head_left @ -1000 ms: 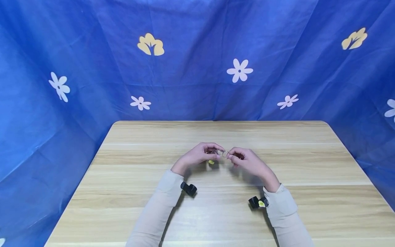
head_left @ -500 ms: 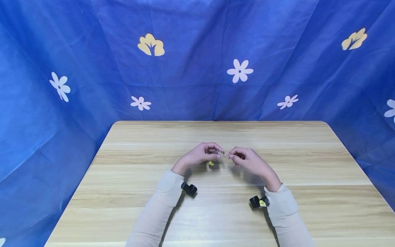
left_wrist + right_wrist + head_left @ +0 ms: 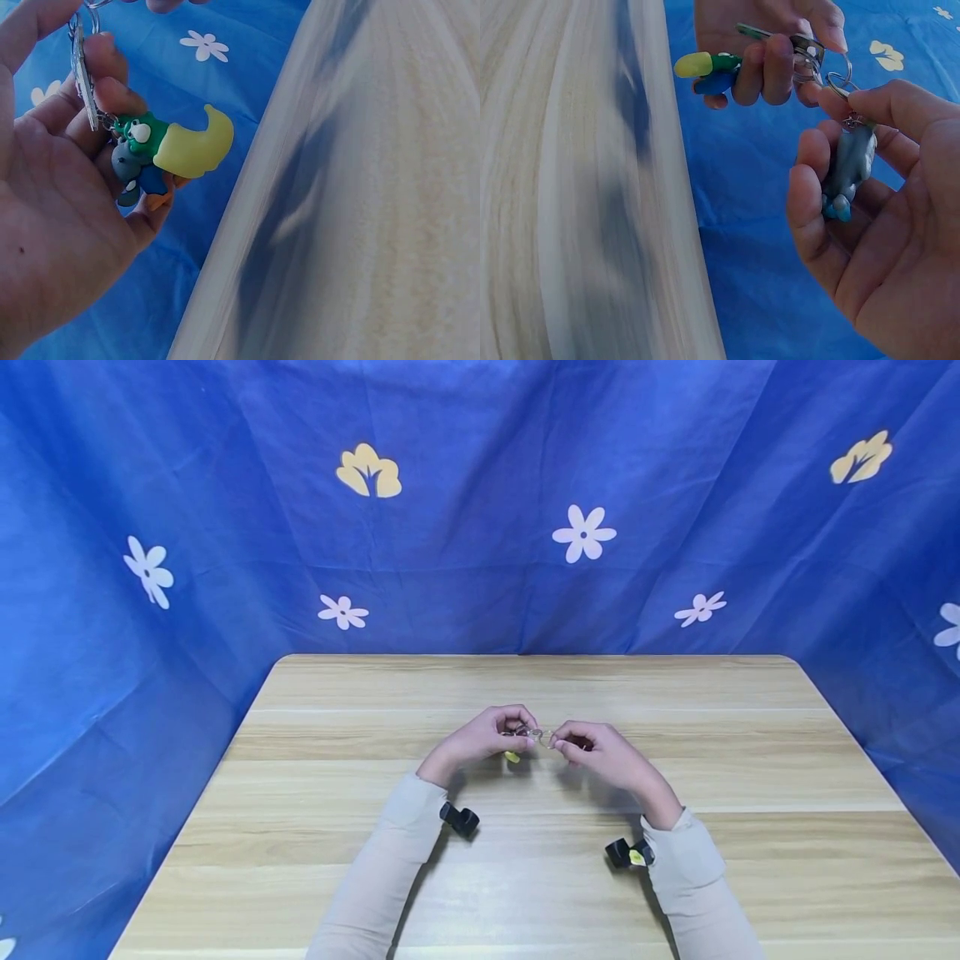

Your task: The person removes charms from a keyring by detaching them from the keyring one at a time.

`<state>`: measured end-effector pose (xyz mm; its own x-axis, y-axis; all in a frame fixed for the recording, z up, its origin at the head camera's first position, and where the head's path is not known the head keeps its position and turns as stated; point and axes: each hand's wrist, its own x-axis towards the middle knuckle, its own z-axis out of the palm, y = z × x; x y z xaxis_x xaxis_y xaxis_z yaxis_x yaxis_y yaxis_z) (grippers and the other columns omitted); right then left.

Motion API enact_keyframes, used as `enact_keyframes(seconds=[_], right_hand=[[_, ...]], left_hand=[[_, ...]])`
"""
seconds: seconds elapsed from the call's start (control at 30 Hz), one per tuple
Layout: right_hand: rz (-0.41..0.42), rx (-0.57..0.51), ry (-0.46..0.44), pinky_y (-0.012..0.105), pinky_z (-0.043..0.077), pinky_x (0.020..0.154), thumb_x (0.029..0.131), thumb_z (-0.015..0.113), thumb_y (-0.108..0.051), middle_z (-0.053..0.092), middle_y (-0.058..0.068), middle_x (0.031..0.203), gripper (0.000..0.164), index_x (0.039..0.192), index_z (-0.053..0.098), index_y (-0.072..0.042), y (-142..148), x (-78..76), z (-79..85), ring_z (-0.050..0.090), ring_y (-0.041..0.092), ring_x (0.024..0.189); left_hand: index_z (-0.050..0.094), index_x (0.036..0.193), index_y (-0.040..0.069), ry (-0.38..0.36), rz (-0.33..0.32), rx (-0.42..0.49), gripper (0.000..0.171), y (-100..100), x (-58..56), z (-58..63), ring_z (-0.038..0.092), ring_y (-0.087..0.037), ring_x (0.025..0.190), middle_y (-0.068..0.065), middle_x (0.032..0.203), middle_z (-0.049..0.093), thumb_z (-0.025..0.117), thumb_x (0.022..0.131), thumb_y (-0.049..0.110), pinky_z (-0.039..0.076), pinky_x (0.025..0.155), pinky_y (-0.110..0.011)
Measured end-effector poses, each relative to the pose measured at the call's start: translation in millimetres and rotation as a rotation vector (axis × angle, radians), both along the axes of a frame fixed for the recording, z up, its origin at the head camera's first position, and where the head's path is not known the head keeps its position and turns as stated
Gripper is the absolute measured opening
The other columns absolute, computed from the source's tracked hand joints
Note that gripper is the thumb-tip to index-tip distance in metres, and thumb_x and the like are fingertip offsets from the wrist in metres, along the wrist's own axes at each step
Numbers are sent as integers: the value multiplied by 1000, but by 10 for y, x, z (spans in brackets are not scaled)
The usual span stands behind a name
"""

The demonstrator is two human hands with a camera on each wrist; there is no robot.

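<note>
My left hand (image 3: 480, 739) holds a key ring (image 3: 807, 66) above the table. From it hang a metal key (image 3: 82, 79) and a toucan-like figurine (image 3: 196, 150) in yellow, green and blue, which lies against the curled fingers in the left wrist view. To its right, my right hand (image 3: 603, 750) pinches a thin metal ring (image 3: 838, 84) between thumb and forefinger. A grey figurine (image 3: 852, 161) with light blue feet dangles from that ring by a short chain, within the curled fingers. Both metal rings meet between the hands; whether they are linked is too small to tell.
A wood-grain table (image 3: 480, 877) spreads under both forearms. Behind it and at both sides hangs a blue cloth (image 3: 465, 543) with white flowers and yellow trees. Small black cameras (image 3: 460, 820) sit on both wrists.
Both hands stay nearly in place with the same grips. The metal rings between the fingertips have shifted and turned slightly.
</note>
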<state>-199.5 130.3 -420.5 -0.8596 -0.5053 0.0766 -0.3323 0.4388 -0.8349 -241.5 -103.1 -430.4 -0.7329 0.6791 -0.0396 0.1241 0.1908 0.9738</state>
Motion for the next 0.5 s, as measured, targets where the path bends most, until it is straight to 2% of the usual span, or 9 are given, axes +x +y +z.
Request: enact_keyframes(seconds=[0.23, 0.5], right_hand=[[13, 7, 12, 24, 51, 70, 96, 56, -14, 64, 18, 87, 18, 106, 69, -5, -9, 12, -7, 64, 27, 74], [23, 9, 37, 23, 50, 69, 96, 56, -14, 65, 18, 91, 19, 105, 68, -1, -22, 27, 13, 59, 8, 71]], left_hand=[[57, 104, -2, -7, 8, 11, 18, -3, -9, -9, 56, -6, 72, -6, 85, 62, 64, 88, 1, 51, 70, -23], [57, 101, -1, -10, 11, 16, 16, -5, -25, -36, 55, -8, 70, 5, 79, 61, 64, 87, 3, 50, 68, -22]])
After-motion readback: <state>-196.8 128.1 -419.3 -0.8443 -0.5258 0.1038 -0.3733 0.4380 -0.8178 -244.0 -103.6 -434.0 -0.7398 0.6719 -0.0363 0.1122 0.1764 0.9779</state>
